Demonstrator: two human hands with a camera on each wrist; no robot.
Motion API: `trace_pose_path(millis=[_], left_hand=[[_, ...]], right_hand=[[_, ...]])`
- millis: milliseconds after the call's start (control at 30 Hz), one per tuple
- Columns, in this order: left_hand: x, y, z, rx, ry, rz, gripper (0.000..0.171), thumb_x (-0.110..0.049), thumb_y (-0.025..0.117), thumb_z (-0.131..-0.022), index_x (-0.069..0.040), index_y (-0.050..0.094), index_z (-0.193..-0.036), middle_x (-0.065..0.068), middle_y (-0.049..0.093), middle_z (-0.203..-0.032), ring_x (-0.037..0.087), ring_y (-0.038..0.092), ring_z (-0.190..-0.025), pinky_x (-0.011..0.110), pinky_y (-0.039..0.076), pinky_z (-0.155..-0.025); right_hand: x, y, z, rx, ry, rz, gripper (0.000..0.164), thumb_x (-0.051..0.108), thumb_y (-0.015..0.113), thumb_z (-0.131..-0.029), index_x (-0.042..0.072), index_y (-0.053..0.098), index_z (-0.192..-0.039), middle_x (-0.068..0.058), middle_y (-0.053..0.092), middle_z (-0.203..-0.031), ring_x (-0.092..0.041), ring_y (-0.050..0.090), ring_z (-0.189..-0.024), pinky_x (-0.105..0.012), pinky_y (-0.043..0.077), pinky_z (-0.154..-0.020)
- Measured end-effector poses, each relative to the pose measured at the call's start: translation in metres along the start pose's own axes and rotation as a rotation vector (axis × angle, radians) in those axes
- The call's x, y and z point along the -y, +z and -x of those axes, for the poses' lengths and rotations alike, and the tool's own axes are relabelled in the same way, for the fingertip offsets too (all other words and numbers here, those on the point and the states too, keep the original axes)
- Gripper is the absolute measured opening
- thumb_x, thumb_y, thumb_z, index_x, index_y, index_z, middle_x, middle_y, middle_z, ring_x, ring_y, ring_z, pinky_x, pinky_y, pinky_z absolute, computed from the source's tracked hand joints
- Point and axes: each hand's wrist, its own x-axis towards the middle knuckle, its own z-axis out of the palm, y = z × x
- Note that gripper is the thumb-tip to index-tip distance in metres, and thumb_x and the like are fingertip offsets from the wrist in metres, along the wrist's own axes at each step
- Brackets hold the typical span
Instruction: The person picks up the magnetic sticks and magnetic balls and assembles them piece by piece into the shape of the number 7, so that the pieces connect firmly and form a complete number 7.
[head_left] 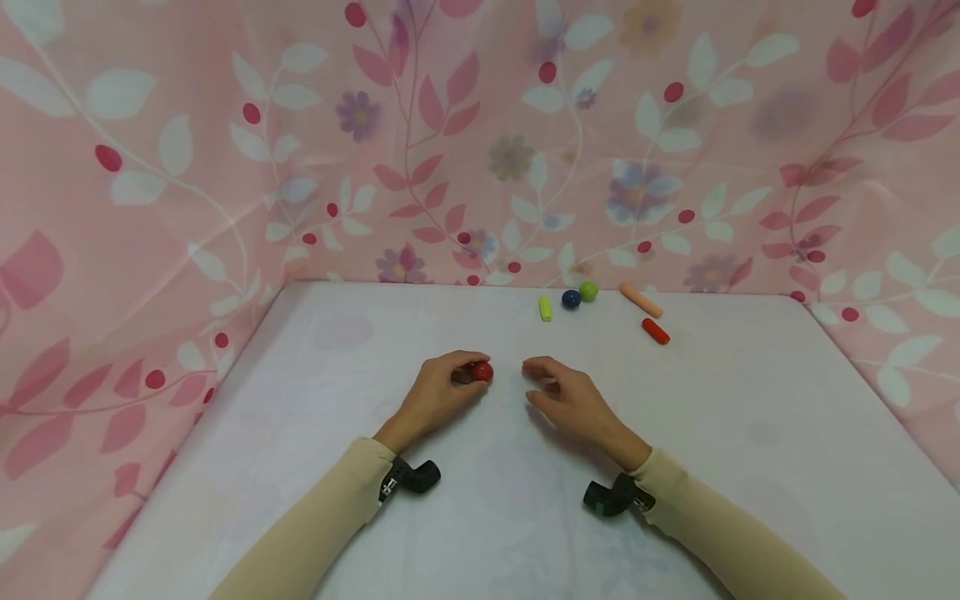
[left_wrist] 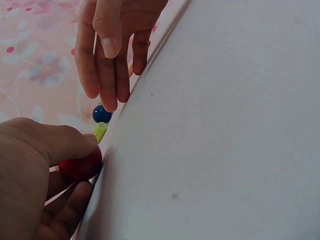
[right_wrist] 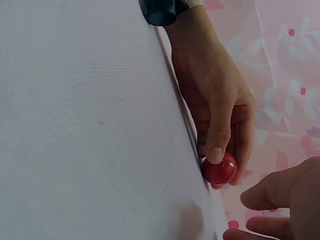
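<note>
A shiny red ball (head_left: 482,372) is pinched between the thumb and fingers of my left hand (head_left: 444,387), low over the white table. In the right wrist view the thumb of that left hand (right_wrist: 215,100) presses the near side of the red ball (right_wrist: 220,170), with fingers behind it. My right hand (head_left: 573,400) is a short way to the right, its fingers loosely bent, thumb apart and nothing between them. The left wrist view shows this right hand (left_wrist: 117,45) with fingers pointing down, beyond the red ball (left_wrist: 82,164).
Toward the table's (head_left: 750,400) back edge lie a yellow-green stick (head_left: 545,308), a dark blue ball (head_left: 571,299) and a green ball (head_left: 588,291). Farther right are an orange stick (head_left: 641,300) and a shorter red stick (head_left: 656,331). A pink floral curtain (head_left: 480,150) hangs behind.
</note>
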Motion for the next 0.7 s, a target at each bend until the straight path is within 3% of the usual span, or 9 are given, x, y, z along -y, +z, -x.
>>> trace_pose_path(millis=[267, 533, 700], left_hand=[[0.004, 0.001, 0.000, 0.000, -0.014, 0.019, 0.040, -0.007, 0.082, -0.090, -0.006, 0.072, -0.129, 0.005, 0.072, -0.119, 0.014, 0.070, -0.096, 0.034, 0.056, -0.090], [0.002, 0.002, -0.002, 0.005, 0.011, 0.029, 0.038, -0.006, 0.079, -0.091, -0.003, 0.071, -0.128, 0.006, 0.071, -0.118, 0.015, 0.071, -0.096, 0.035, 0.056, -0.090], [0.000, 0.001, 0.000, 0.005, -0.002, 0.016, 0.037, -0.006, 0.080, -0.091, -0.004, 0.071, -0.127, 0.006, 0.071, -0.118, 0.015, 0.070, -0.096, 0.034, 0.056, -0.090]], right_hand=[[0.000, -0.004, -0.002, 0.005, 0.010, 0.001, 0.041, 0.004, 0.069, -0.098, -0.001, 0.059, -0.137, -0.015, 0.065, -0.134, -0.030, 0.062, -0.123, -0.047, 0.053, -0.098], [0.001, -0.021, -0.005, -0.027, 0.098, 0.005, 0.039, 0.011, 0.069, -0.100, 0.002, 0.062, -0.137, -0.012, 0.065, -0.135, -0.030, 0.060, -0.125, -0.050, 0.053, -0.097], [0.001, -0.025, -0.006, -0.022, 0.092, 0.009, 0.038, 0.011, 0.067, -0.101, 0.001, 0.062, -0.137, -0.015, 0.065, -0.135, -0.032, 0.061, -0.124, -0.051, 0.053, -0.097]])
